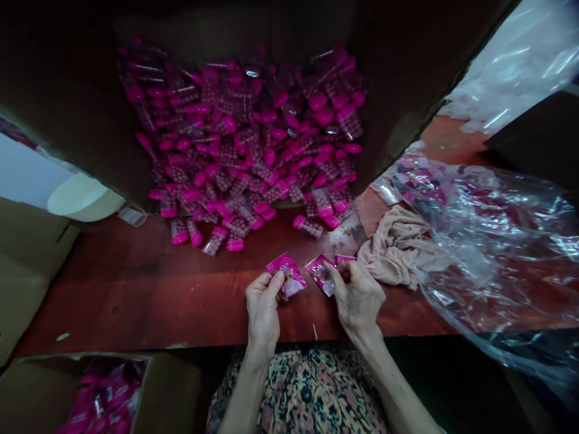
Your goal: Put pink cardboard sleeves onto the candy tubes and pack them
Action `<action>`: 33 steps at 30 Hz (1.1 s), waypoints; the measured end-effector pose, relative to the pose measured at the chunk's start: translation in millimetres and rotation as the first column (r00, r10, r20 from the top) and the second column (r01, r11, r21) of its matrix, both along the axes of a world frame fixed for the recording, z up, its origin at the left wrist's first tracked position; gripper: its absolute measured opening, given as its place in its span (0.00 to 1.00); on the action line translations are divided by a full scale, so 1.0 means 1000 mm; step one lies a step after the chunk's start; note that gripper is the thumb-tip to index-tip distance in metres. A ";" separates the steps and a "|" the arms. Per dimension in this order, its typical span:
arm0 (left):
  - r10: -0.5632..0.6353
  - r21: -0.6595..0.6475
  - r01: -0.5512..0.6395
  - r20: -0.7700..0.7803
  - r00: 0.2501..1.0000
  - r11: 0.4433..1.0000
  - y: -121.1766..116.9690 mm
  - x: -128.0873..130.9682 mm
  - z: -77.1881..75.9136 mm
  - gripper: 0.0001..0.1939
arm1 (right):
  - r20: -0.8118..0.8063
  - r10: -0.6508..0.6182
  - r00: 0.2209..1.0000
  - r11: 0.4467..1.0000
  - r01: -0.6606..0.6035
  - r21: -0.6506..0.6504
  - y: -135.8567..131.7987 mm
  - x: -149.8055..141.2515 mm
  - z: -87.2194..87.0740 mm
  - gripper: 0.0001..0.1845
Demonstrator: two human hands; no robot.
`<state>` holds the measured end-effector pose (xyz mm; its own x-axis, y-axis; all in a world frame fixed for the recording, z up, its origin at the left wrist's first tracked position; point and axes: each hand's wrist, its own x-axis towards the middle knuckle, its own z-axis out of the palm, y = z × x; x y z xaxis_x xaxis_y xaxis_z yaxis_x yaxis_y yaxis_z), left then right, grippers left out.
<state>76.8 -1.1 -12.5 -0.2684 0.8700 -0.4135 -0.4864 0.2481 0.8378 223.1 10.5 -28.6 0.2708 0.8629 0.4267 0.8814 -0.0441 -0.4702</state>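
Note:
My left hand [263, 313] pinches a pink printed packet [288, 274] between thumb and fingers, just above the table's front edge. My right hand [357, 298] grips a small pink and clear packet [320, 275], and a second pink strip [345, 260] shows behind its fingers. Both hands are close together and do not touch. Beyond them lies a large heap of clear tubes with pink caps [239, 138], with several loose tubes [307, 226] spread toward my hands on the reddish-brown wooden table [136, 283].
Cardboard walls [76, 102] rise behind the heap. To the right lie a beige cloth [398, 247] and a large clear plastic bag [493, 241] holding pink items. An open cardboard box [106, 398] with pink items stands at lower left, below the table edge.

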 end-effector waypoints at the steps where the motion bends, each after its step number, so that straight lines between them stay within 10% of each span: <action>1: 0.002 -0.001 -0.002 0.009 1.000 1.000 0.000 0.000 0.000 0.10 | 0.001 0.006 1.000 1.000 -0.006 -0.003 0.000 0.000 0.000 0.26; 10: 0.037 -0.006 -0.037 0.057 0.998 0.999 -0.002 0.003 0.004 0.07 | -0.176 0.148 0.973 0.989 -0.150 -0.001 -0.011 -0.010 0.028 0.19; 16: 0.071 -0.001 -0.071 0.094 0.993 0.997 -0.011 0.008 0.017 0.04 | -0.727 0.317 0.609 0.876 -0.482 -0.022 -0.016 -0.038 0.040 0.11; 33: -0.028 -0.048 0.037 0.184 0.983 0.998 -0.011 -0.016 0.027 0.12 | -0.607 0.538 0.584 0.733 -0.681 -0.006 -0.011 -0.033 0.041 0.18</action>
